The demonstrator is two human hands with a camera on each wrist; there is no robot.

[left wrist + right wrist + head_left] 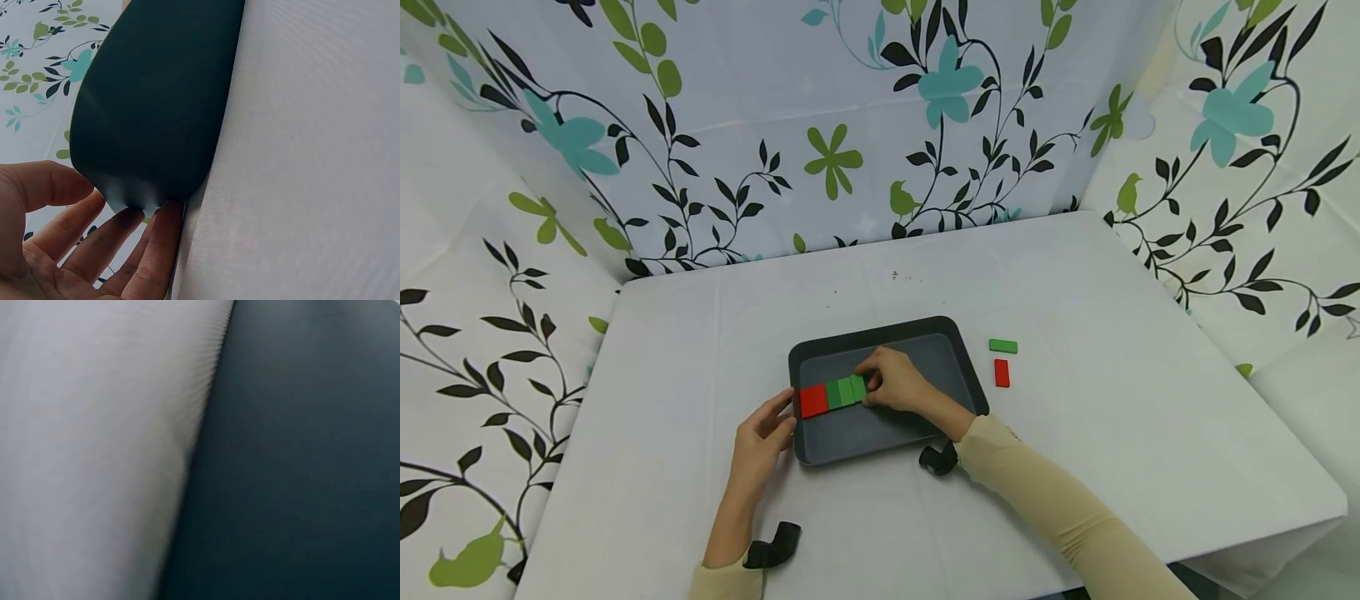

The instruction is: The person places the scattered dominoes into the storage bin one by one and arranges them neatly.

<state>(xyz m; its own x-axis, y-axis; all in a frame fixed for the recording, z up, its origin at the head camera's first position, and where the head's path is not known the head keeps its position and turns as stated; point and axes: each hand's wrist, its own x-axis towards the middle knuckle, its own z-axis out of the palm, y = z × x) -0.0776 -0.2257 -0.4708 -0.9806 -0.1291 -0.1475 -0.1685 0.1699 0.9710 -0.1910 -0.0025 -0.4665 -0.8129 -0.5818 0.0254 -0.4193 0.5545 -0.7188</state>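
Observation:
A dark grey tray (887, 433) lies on the white table, with a row of flat red (814, 401) and green blocks (839, 393) inside its left part. At the right end of that row, my right hand (897, 382) pinches a green block (859, 387) between thumb and fingers. My left hand (758, 440) touches the tray's left end. In the left wrist view, fairly straight, spread fingers (153, 269) rest against the tray's outer wall (150, 125), the thumb near its rim. The right wrist view shows only tray side (294, 462) and cloth, without the hand.
Right of the tray, a loose green block (1003, 346) and a red block (1002, 373) lie on the white tablecloth (1112, 375). Patterned curtains (865, 125) enclose the table's back and sides. Black camera mounts (773, 546) sit at both wrists.

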